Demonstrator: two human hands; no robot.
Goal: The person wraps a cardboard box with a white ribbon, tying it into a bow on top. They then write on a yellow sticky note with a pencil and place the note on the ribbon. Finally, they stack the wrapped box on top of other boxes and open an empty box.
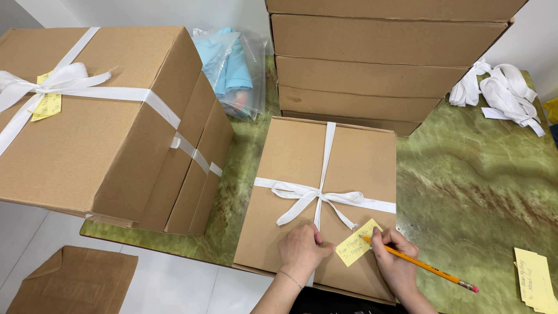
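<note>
Cardboard box [325,174], tied with a white ribbon [317,195], lies at the tabletop's [476,174] near edge, overhanging it slightly; bare green marble lies open to its right. The right hand [395,256] pinches a yellow pencil [430,268] (tip on a yellow note [357,244]). The left hand [301,250], fingers curled, presses the box beside the note. Stacked boxes [372,64] crowd the far edge.
</note>
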